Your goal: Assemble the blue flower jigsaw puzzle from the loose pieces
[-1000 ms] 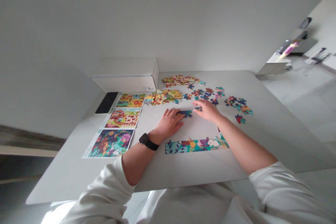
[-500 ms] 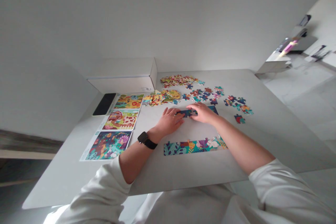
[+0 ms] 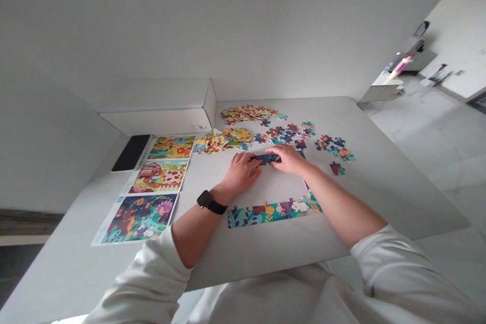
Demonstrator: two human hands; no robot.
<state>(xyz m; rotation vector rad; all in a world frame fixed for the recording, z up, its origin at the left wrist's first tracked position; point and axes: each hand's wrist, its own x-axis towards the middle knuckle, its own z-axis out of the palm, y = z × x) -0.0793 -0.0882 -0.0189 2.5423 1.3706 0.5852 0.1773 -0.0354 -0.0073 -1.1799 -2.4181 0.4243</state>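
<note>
A short strip of dark blue jigsaw pieces [image 3: 261,159] lies on the table between my two hands. My left hand [image 3: 242,172], with a black watch on its wrist, rests at the strip's left end, fingers stretched out and touching it. My right hand [image 3: 288,160] has its thumb and fingers closed around a piece at the strip's right end and partly covers it. Nearer me lies a joined bottom row of the jigsaw [image 3: 266,213] in teal, with flowers and a white rabbit. A joined right-hand edge is mostly hidden under my right forearm.
Loose dark pieces [image 3: 281,134] lie beyond my hands, more [image 3: 336,147] to the right. Piles of yellowish pieces [image 3: 228,139] and red-yellow pieces [image 3: 246,114] sit farther back. Picture sheets [image 3: 142,217], a black phone [image 3: 131,153] and a white box [image 3: 159,119] occupy the left.
The view has shifted, so the table's contents appear farther left. My right hand's fingers have moved slightly over the strip's right end; my left hand stays at its left end.
</note>
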